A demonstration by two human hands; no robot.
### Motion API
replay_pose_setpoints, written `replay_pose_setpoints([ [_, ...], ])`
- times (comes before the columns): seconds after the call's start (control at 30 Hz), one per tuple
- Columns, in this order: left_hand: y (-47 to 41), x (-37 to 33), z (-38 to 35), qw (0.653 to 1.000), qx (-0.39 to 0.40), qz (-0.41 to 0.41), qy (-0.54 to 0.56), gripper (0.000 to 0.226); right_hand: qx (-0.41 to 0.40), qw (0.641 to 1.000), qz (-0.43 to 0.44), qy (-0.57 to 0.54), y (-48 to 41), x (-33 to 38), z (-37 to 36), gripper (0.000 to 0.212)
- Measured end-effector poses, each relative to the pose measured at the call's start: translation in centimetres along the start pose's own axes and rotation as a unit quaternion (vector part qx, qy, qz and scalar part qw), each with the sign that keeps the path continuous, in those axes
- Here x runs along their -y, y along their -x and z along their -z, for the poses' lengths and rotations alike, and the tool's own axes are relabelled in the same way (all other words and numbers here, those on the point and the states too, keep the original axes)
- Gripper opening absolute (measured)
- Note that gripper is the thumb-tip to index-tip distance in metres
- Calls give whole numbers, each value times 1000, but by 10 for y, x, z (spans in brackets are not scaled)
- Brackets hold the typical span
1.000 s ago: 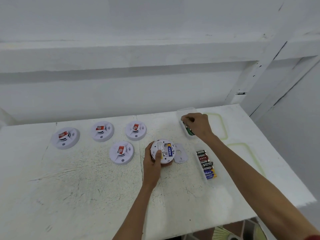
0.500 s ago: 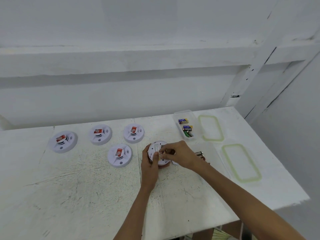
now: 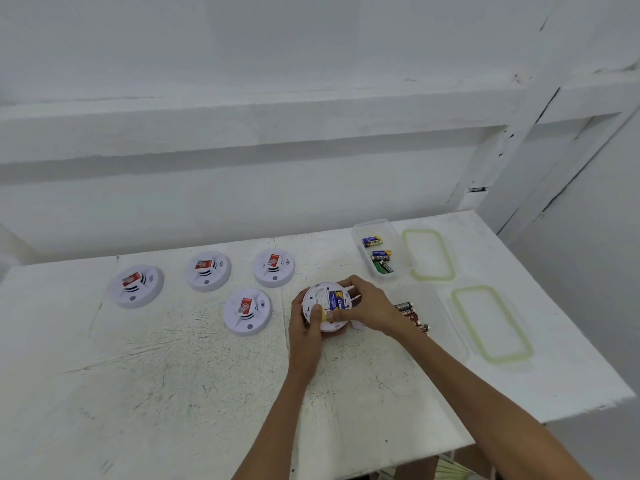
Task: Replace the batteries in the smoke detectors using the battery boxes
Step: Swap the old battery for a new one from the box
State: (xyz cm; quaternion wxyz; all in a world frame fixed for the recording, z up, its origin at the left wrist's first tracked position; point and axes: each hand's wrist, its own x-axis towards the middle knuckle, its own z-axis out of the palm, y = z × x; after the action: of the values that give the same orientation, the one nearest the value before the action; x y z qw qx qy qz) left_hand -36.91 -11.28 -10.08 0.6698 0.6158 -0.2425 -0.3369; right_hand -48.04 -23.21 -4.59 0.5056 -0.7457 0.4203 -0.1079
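A white smoke detector (image 3: pixel 320 299) lies back-up near the table's middle, its battery bay uncovered. My left hand (image 3: pixel 306 332) grips its left rim, thumb on top. My right hand (image 3: pixel 369 306) curls over the right side and pinches a blue and yellow battery (image 3: pixel 335 300) sitting in the bay. The far clear battery box (image 3: pixel 360 233) holds three blue, yellow and green batteries (image 3: pixel 380 255). The near clear box (image 3: pixel 450 327) holds dark red batteries (image 3: pixel 410 311), partly hidden by my right wrist.
Four more white smoke detectors with red tags sit face-up to the left (image 3: pixel 136 285), (image 3: pixel 207 270), (image 3: pixel 273 266), (image 3: pixel 247 311). Two green-sealed lids (image 3: pixel 429 254), (image 3: pixel 491 323) lie to the right of the boxes. The table's edge (image 3: pixel 588 407) runs close at the right and front.
My right hand left the far box, carried a battery to the detector and now holds it in the bay. The left hand kept its grip on the detector.
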Motion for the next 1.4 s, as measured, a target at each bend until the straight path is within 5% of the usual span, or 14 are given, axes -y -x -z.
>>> replay_pose_setpoints([
  [0.13,2,-1,0,1000,-1,-3,-9,38,-21,998,-24,-63,2,1,-3,49],
  [0.23,4,-2,-1,1000,-16,-8,-22,38,-97,995,2,-3,4,5,-9,25],
  [0.37,3,0,-2,999,-36,-16,-12,39,-190,975,13,115,11,2,-20,30],
  [0.5,5,-1,-6,999,-43,-19,-10,41,-160,930,-37,329,23,-12,-38,51],
  [0.6,3,2,-5,998,-53,7,14,39,-160,913,-64,370,28,-14,-51,67],
  [0.83,2,5,0,994,-38,45,88,62,-164,919,-133,332,22,-3,-53,62],
  [1.17,3,4,1,989,-69,55,122,40,-147,942,-173,247,42,1,-51,80],
  [1.4,2,-3,2,993,-16,66,95,45,-204,968,-49,137,50,10,-38,84],
])
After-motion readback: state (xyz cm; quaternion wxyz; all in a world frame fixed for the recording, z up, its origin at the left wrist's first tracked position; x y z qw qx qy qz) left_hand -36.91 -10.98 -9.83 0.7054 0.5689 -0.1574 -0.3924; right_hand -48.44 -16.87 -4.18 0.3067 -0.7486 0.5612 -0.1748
